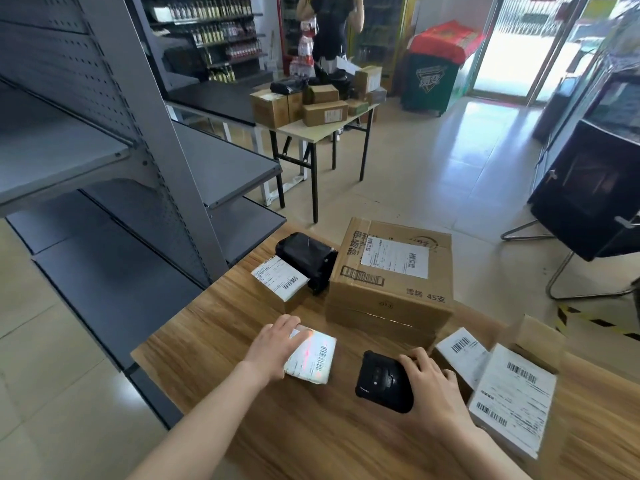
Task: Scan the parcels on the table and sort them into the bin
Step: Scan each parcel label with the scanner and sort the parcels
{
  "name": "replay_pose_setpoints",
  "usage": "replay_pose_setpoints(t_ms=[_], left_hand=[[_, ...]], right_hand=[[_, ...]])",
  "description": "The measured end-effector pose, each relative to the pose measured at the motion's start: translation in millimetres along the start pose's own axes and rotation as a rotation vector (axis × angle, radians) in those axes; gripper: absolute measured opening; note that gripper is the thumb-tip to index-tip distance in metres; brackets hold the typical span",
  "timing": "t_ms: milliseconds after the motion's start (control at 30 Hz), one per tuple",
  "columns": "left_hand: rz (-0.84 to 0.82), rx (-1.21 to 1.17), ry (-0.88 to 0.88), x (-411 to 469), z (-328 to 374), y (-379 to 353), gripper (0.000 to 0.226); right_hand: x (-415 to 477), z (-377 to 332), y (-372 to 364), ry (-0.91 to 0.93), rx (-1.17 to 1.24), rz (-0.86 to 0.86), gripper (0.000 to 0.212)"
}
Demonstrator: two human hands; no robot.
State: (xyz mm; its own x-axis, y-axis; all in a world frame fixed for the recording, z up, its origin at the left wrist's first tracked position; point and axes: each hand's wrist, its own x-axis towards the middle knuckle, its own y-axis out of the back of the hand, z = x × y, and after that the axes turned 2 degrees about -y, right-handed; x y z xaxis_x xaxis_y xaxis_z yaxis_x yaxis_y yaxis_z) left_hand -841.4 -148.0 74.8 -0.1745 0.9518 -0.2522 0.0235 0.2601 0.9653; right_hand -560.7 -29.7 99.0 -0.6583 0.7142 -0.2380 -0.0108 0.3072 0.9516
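On the wooden table [242,403] lies a small white-labelled parcel [317,358], lit by a reddish glow. My left hand [275,348] rests on its left part with the fingers over its top. My right hand [433,386] grips a black handheld scanner [382,381], which points toward that parcel. A large cardboard box [391,282] with a shipping label stands behind. To its left are a small labelled box [278,280] and a black wrapped parcel [306,256]. Two labelled boxes [512,393] lie at the right.
Grey metal shelving [104,150] stands to the left of the table. A black bin on a metal frame [588,202] stands at the right. Farther back, a folding table [311,128] holds several cardboard boxes, with a person standing behind it.
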Motion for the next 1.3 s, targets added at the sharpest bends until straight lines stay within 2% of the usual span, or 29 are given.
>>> replay_pose_setpoints(t_ms=[133, 333, 433, 600, 733, 833, 933, 1300], left_hand=[[0.025, -0.008, -0.02, 3, -5, 1, 0.08], [0.037, -0.052, -0.047, 19, -15, -4, 0.085], [0.018, -0.09, -0.068, 29, -20, -9, 0.091], [-0.028, -0.177, -0.105, 36, -17, -18, 0.098], [-0.052, -0.205, -0.122, 28, 1, -19, 0.099], [-0.043, -0.261, -0.136, 15, 21, -15, 0.098], [-0.02, -0.285, -0.18, 0, 49, -9, 0.099], [-0.088, -0.185, -0.587, -66, 251, 2, 0.098]], right_hand=[[1, 1, -3, -0.026, -0.023, -0.007, 0.075], [-2, -2, -11, -0.099, 0.001, -0.007, 0.074], [-3, -4, -19, -0.182, 0.068, -0.009, 0.076], [-14, -11, -23, -0.276, 0.218, 0.051, 0.096], [-39, -9, -28, -0.339, 0.317, 0.132, 0.092], [-66, -2, -31, -0.385, 0.352, 0.187, 0.086], [-105, 9, -32, -0.447, 0.41, 0.23, 0.09], [-320, 76, -76, -0.9, 0.663, 0.483, 0.091]])
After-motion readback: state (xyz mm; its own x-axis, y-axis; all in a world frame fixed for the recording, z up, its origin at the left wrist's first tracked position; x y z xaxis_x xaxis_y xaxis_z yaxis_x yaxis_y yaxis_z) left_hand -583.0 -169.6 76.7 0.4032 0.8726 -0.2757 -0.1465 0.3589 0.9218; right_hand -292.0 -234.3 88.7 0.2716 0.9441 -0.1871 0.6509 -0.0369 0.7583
